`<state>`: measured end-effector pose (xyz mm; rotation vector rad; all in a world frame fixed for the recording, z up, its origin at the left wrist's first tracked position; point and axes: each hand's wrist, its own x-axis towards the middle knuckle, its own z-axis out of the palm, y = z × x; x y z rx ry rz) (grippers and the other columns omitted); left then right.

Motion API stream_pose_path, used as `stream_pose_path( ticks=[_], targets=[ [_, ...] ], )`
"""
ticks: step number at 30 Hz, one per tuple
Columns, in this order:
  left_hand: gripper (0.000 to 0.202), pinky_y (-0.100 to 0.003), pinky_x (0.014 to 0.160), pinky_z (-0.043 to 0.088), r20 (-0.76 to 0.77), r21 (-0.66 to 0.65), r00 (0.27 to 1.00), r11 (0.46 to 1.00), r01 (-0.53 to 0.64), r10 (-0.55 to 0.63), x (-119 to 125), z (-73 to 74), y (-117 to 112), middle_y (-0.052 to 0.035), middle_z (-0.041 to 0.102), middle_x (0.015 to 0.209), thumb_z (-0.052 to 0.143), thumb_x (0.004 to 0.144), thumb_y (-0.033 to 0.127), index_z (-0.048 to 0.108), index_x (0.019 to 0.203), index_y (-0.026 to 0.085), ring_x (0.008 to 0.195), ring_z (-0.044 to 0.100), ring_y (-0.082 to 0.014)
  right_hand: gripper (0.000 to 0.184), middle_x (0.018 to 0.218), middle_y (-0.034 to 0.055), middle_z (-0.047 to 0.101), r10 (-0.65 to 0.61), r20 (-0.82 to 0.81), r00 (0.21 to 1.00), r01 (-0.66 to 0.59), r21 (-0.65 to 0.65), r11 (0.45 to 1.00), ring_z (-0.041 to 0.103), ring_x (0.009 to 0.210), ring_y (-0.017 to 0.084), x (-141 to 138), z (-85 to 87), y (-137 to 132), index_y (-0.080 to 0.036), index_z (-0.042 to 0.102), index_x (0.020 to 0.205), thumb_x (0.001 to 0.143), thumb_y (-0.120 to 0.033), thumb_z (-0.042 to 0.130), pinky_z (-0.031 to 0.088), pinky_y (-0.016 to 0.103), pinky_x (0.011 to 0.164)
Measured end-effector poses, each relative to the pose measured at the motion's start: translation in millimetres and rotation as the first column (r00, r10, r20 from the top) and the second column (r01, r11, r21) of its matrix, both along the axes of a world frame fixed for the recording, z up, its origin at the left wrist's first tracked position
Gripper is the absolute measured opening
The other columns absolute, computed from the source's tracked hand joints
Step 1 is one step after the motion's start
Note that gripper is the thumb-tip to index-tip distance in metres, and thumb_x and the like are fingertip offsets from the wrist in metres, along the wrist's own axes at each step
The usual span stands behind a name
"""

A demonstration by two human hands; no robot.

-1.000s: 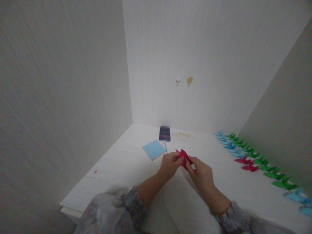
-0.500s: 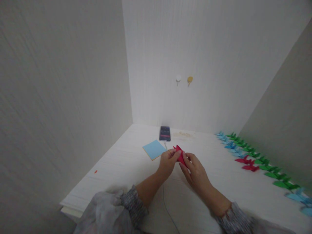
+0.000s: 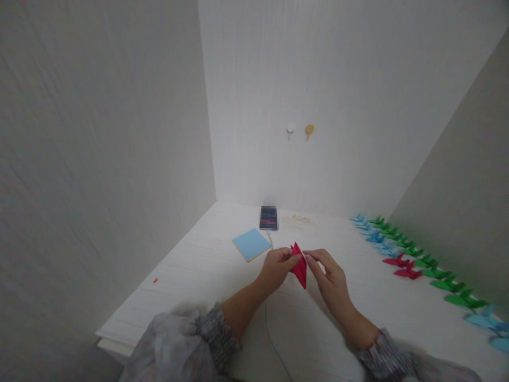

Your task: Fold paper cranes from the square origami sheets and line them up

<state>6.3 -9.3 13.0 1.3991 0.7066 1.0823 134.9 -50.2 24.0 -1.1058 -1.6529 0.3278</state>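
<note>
A red folded paper piece (image 3: 299, 266), narrow and pointed at both ends, stands upright between my hands above the white table (image 3: 191, 276). My left hand (image 3: 276, 267) pinches its left edge with thumb and fingers. My right hand (image 3: 329, 277) sits just to its right, fingertips pinched at the paper's upper right edge. Both wrists wear patterned grey sleeves.
A stack of blue square paper (image 3: 251, 244) lies behind my left hand, a phone (image 3: 269, 218) with a cable beyond it. Rows of folded blue, green and red paper figures (image 3: 405, 260) line the right wall. Two wall hooks (image 3: 299, 130) hang above. A tiny orange scrap (image 3: 155, 280) lies left.
The red paper has been turned from a tilted, spread shape into an upright narrow one, and my right hand has shifted to the right side of it.
</note>
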Motion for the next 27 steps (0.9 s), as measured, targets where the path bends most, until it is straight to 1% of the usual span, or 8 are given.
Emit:
stream_pose_path(
  ticks=[2, 6, 9, 12, 18, 22, 27],
  targets=[
    [0.027, -0.019, 0.047, 0.029, -0.046, 0.028, 0.997, 0.997, 0.07, -0.068, 0.2, -2.2, -1.2, 0.0018, 0.045, 0.05, 0.053, 0.068, 0.035, 0.053, 0.059, 0.01, 0.047, 0.036, -0.0054, 0.017, 0.081, 0.0043, 0.055, 0.029, -0.082, 0.996, -0.034, -0.061, 0.998, 0.051, 0.079, 0.017, 1.6, -0.8, 2.9, -0.02, 0.059, 0.088, 0.077, -0.027, 0.048, 0.041, 0.029, 0.072],
    [0.029, -0.019, 0.046, 0.026, -0.089, 0.029, 0.977, 0.98, 0.197, -0.194, -1.0, -3.0, -3.6, 0.0027, 0.041, 0.048, 0.053, 0.068, 0.037, 0.052, 0.057, 0.01, 0.045, 0.033, -0.0048, 0.016, 0.079, 0.0034, 0.056, 0.131, -0.239, 0.962, -0.176, -0.178, 0.968, 0.051, 0.078, 0.016, 2.8, -3.0, 5.8, -0.019, 0.062, 0.081, 0.075, -0.029, 0.051, 0.04, 0.028, 0.071],
    [0.029, -0.02, 0.047, 0.027, -0.079, 0.031, 0.971, 0.973, 0.229, -0.226, -1.7, -2.5, -3.8, 0.0024, 0.042, 0.05, 0.054, 0.067, 0.037, 0.052, 0.058, 0.01, 0.046, 0.034, -0.0052, 0.017, 0.075, 0.0027, 0.057, 0.171, -0.364, 0.916, -0.265, -0.225, 0.938, 0.051, 0.077, 0.016, 3.5, -2.2, 5.5, -0.018, 0.064, 0.077, 0.074, -0.03, 0.052, 0.04, 0.028, 0.071],
    [0.028, -0.019, 0.048, 0.027, -0.083, 0.029, 0.966, 0.968, 0.249, -0.246, -1.6, -3.8, -2.9, 0.0025, 0.042, 0.05, 0.055, 0.067, 0.036, 0.052, 0.058, 0.01, 0.047, 0.034, -0.0053, 0.017, 0.073, 0.002, 0.057, 0.187, -0.424, 0.886, -0.311, -0.246, 0.918, 0.05, 0.076, 0.015, 4.3, 0.1, 4.8, -0.017, 0.064, 0.071, 0.074, -0.029, 0.052, 0.038, 0.027, 0.072],
    [0.026, -0.019, 0.048, 0.027, -0.14, 0.037, 0.96, 0.967, 0.251, -0.243, -1.4, -7.2, -2.5, 0.0026, 0.042, 0.051, 0.051, 0.07, 0.036, 0.051, 0.06, 0.011, 0.047, 0.035, -0.0058, 0.018, 0.071, 0.0012, 0.056, 0.149, -0.384, 0.911, -0.26, -0.258, 0.93, 0.05, 0.072, 0.015, 3.5, 2.3, 3.6, -0.018, 0.063, 0.071, 0.075, -0.03, 0.05, 0.037, 0.026, 0.069],
    [0.026, -0.019, 0.047, 0.027, -0.204, 0.053, 0.952, 0.969, 0.242, -0.227, -1.2, -4.5, -4.1, 0.0027, 0.042, 0.05, 0.049, 0.071, 0.035, 0.051, 0.06, 0.012, 0.046, 0.035, -0.0058, 0.019, 0.068, 0.0009, 0.055, 0.118, -0.351, 0.929, -0.218, -0.261, 0.94, 0.049, 0.069, 0.014, 1.2, 0.7, 3.5, -0.017, 0.06, 0.07, 0.076, -0.03, 0.047, 0.037, 0.025, 0.066],
    [0.027, -0.018, 0.045, 0.026, -0.254, 0.078, 0.939, 0.963, 0.258, -0.231, -0.7, 0.8, -7.4, 0.0035, 0.042, 0.049, 0.047, 0.072, 0.035, 0.05, 0.057, 0.012, 0.045, 0.034, -0.0052, 0.023, 0.059, -0.002, 0.048, 0.004, -0.301, 0.954, -0.084, -0.254, 0.964, 0.045, 0.059, 0.012, -1.9, -4.2, 3.4, -0.017, 0.051, 0.061, 0.078, -0.03, 0.043, 0.036, 0.022, 0.057]
  ],
)
